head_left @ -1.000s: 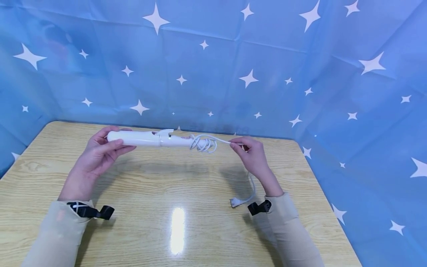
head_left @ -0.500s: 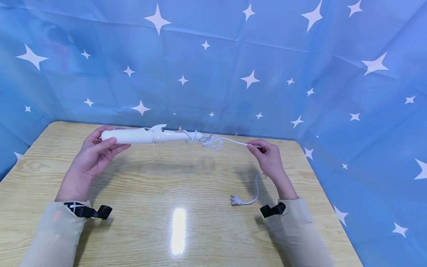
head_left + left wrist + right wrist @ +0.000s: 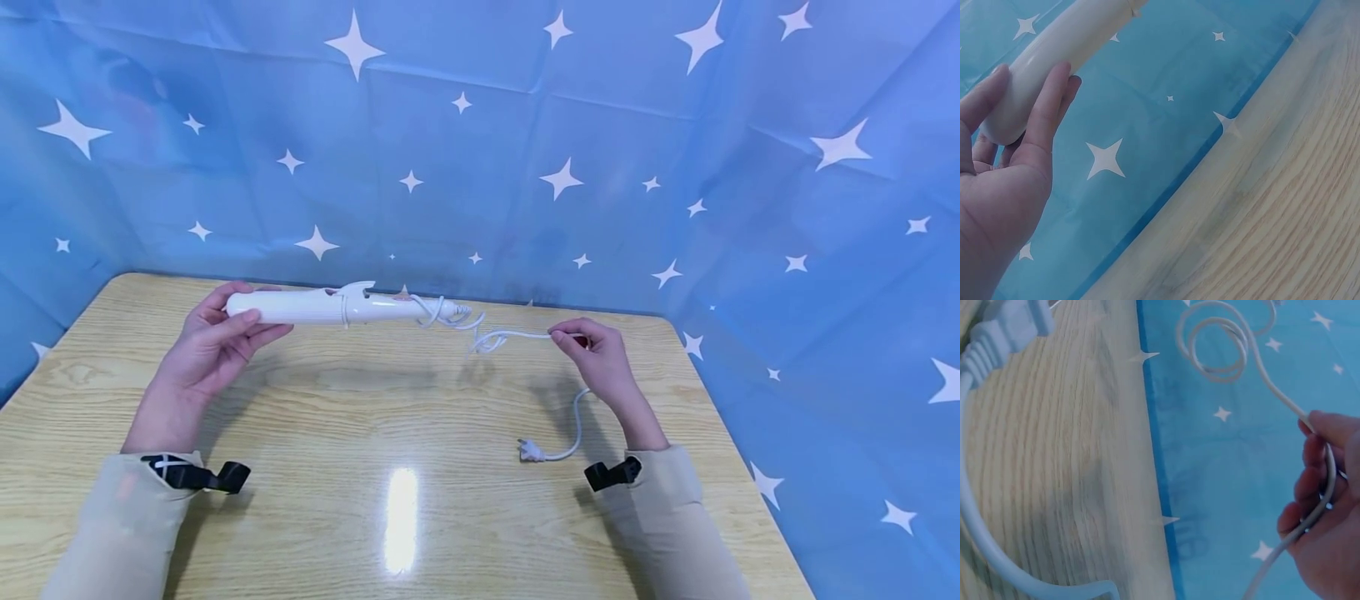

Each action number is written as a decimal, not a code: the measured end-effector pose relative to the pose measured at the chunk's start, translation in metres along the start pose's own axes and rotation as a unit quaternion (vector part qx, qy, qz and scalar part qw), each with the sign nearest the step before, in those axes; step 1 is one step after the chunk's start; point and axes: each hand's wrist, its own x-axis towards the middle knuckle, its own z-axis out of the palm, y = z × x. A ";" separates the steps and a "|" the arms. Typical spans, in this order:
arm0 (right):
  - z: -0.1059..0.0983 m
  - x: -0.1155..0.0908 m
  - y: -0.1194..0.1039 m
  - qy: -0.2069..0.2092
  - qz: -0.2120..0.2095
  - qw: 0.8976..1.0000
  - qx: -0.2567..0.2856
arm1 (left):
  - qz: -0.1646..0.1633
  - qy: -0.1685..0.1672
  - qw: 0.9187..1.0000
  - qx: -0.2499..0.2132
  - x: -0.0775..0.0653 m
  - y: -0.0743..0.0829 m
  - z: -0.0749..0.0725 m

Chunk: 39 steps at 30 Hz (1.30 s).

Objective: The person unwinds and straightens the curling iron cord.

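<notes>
A white curling iron [image 3: 300, 307] is held level above the far part of the table. My left hand [image 3: 213, 346] grips its rounded, ribbed barrel end, fingers on one side and thumb on the other; the left wrist view shows the barrel [image 3: 1054, 62] between them. From the handle end at right, the white cord [image 3: 491, 337] hangs in loose loops, partly wound round the handle. My right hand [image 3: 600, 354] pinches the cord between thumb and forefinger, and in the right wrist view the cord [image 3: 1279, 390] runs on across the palm. The plug [image 3: 531, 451] dangles below that hand.
The wooden table [image 3: 322, 508] has a bright light reflection near its front. A blue curtain [image 3: 480, 142] with white stars hangs along the back and right side. Black wrist cameras sit on both sleeves.
My right hand has moved to the right, drawing the cord out, and the tight coil near the handle has loosened into hanging loops. The curling iron has shifted slightly left with my left hand.
</notes>
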 end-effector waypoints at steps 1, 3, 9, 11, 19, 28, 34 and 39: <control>0.000 0.000 0.000 -0.003 0.002 1.000 0.003 | -0.002 -0.005 1.000 -0.006 0.000 0.000 0.000; 0.001 0.001 0.001 -0.009 0.003 1.000 0.003 | -0.001 -0.011 1.000 -0.008 0.001 0.000 0.001; 0.009 0.006 0.023 -0.029 -0.002 1.000 0.009 | 0.001 -0.007 1.000 0.000 0.000 -0.001 0.001; 0.012 0.008 0.032 -0.038 -0.001 0.999 0.019 | 0.001 -0.005 1.000 0.003 0.000 -0.001 0.001; 0.026 0.013 0.030 -0.059 -0.011 0.995 0.075 | 0.004 -0.002 1.000 0.003 -0.001 -0.002 0.001; 0.052 0.020 -0.002 -0.093 -0.041 0.972 0.214 | 0.005 -0.015 1.000 0.000 0.002 -0.005 0.004; 0.073 0.023 -0.004 -0.129 -0.016 0.954 0.271 | 0.001 -0.022 1.000 0.000 0.005 -0.008 0.006; 0.082 0.023 -0.002 -0.134 0.000 0.957 0.259 | -0.004 -0.023 1.000 -0.014 0.007 -0.008 0.007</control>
